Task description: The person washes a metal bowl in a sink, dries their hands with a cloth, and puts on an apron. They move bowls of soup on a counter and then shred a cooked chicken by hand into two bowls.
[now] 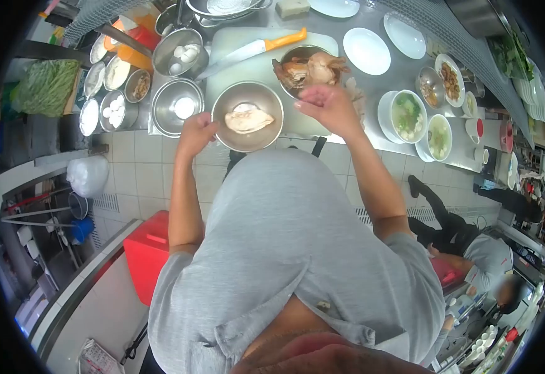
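My left hand [197, 133] is closed at the left rim of a metal bowl [222, 138], thumb and fingers pinched on its edge. Inside that bowl lies a pale piece of cooked meat [248, 121], apparently chicken. My right hand [333, 108] hovers by the front edge of a second metal bowl [288, 92], its fingers loosely bent and apart with nothing seen in them. Cooked chicken pieces [320, 68] with brown skin fill this second bowl. Behind both bowls, a knife [247, 52] with a yellow handle rests across a pale cutting board [227, 41].
Left of the board stand metal bowls with white eggs [187, 55] and several ingredient containers [117, 73]. White plates [366, 51] and soup bowls [407, 116] are on the right. A red box [148, 255] is behind me at left; another person [487, 255] is at right.
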`<state>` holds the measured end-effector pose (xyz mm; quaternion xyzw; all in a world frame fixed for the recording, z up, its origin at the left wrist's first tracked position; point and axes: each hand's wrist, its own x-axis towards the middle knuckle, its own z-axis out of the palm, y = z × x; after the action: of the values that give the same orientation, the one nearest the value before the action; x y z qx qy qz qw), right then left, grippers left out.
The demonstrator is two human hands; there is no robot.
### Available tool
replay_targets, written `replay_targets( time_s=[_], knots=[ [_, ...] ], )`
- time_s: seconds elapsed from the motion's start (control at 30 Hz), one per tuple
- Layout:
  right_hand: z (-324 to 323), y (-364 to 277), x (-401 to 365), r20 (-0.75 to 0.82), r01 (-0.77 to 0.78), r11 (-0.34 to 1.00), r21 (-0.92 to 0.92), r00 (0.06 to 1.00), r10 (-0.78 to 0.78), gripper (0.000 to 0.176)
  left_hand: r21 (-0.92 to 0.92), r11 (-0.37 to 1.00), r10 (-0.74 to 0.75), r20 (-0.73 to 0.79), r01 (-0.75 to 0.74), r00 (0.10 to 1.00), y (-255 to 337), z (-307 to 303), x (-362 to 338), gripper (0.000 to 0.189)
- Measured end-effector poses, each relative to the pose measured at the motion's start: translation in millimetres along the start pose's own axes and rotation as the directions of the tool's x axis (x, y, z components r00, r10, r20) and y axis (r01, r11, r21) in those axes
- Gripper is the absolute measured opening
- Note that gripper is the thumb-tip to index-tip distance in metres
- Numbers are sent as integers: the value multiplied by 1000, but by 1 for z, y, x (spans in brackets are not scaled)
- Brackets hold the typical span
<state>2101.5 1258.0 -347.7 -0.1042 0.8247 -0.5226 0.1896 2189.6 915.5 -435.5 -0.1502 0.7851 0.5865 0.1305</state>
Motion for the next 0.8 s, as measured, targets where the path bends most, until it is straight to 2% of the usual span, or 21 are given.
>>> replay_targets(
  time_s=[0.03,0.07,0.1,0.17,0.2,0.27,0.3,0.33,0.4,0.5,0.6,0.67,0.7,0.73,0.8],
  knots=[
    [4,3,-5,-47,-44,999,9,998,45,33,39,999,1,-12,-1,1000,1,-4,-1,23],
    [13,5,-12,-83,-64,993,-101,995,56,31,78,997,2,-24,0,1000,1,-7,-3,23],
    [21,2,-17,-69,24,988,-155,997,-35,32,118,993,1,-35,3,999,2,-10,-5,24],
    [43,-6,-23,-29,198,947,-254,977,-212,33,40,999,-3,-46,5,999,13,-14,-11,24],
    [56,-13,-21,19,365,866,-343,924,-382,39,4,1000,-4,-48,5,999,21,-17,-13,25],
    [81,-40,-6,113,554,652,-517,800,-589,36,183,983,21,-26,-16,999,39,-27,-15,23],
    [93,-45,8,229,538,619,-572,829,-510,39,269,962,41,0,-40,999,52,-30,-13,22],
    [103,-48,20,330,522,581,-625,851,-409,43,441,880,179,42,-179,983,69,-32,-14,19],
    [123,-52,35,337,460,663,-590,887,-315,41,699,578,431,178,-422,884,107,-37,-21,14],
    [124,-76,37,419,408,783,-470,884,-209,36,864,293,497,228,-409,837,156,-26,-47,11],
    [115,-93,19,334,351,895,-275,908,-254,31,868,-56,671,399,-494,625,182,-27,-67,13],
    [124,-85,15,273,402,900,-169,896,-350,30,852,-218,652,490,-475,579,196,-34,-74,14],
    [129,-83,14,237,446,886,-125,881,-410,31,836,-297,636,533,-461,558,203,-37,-76,14],
    [134,-83,14,276,427,896,-122,882,-383,30,835,-333,605,546,-438,580,208,-43,-75,14],
    [135,-82,18,218,501,862,-75,852,-476,29,863,-335,592,506,-379,628,213,-50,-66,14]
  ],
)
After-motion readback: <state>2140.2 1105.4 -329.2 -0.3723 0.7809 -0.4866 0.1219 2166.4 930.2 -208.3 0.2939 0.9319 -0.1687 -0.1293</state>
